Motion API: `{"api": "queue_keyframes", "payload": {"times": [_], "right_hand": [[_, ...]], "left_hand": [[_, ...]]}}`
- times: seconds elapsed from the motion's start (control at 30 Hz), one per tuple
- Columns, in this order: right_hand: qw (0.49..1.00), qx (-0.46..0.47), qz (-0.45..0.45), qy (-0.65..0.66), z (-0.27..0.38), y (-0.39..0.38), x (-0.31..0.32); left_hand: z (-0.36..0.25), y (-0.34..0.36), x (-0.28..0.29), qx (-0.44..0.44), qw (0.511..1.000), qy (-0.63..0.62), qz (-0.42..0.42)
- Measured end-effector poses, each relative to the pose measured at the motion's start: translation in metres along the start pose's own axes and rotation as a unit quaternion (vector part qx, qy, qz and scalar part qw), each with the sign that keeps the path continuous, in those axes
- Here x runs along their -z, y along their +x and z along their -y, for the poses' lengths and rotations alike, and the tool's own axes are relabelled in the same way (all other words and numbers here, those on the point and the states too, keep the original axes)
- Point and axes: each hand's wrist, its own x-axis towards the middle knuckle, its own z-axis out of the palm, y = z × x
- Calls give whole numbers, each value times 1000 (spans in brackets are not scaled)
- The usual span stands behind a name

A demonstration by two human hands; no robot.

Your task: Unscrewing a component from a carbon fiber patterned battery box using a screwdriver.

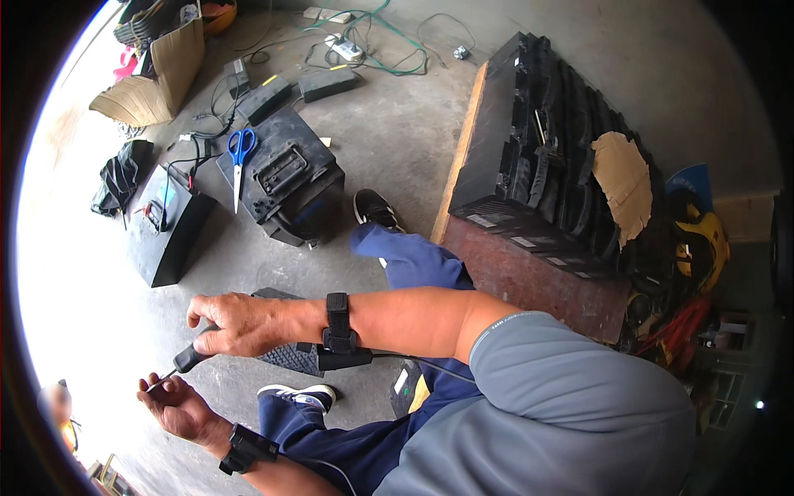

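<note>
My right hand (236, 324) is closed round the dark handle of a screwdriver (192, 357), its thin shaft slanting down to the left. At the shaft's lower end, the curled fingers of my left hand (184, 411) are closed about the tip. Whether a small part is pinched there too, I cannot make out. Under my right forearm lies a dark case with a textured surface (291, 357), partly hidden by the arm. Blue-handled scissors (241, 149) rest on a black box with a carrying handle (310, 178), beyond my hands.
Another black box (184, 227) with wires on it stands at the left. Dark power bricks (329, 83), cables and a white power strip (344, 48) lie on the floor behind. Black cases (504, 178) are stacked on a reddish-brown bench (538, 289) at right. A person (59, 413) shows at lower left.
</note>
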Motion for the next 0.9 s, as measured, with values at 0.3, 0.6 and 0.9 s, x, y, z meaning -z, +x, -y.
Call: {"api": "queue_keyframes", "payload": {"times": [0.3, 0.6, 0.9], "right_hand": [[999, 1, 19, 37, 1, 0, -2], [993, -11, 18, 120, -18, 1, -13], [996, -34, 25, 84, 0, -4, -5]], "left_hand": [[-6, -1, 13, 3, 1000, -10, 17], [-4, -12, 2, 12, 999, -19, 23], [6, -19, -22, 6, 999, -17, -44]]}}
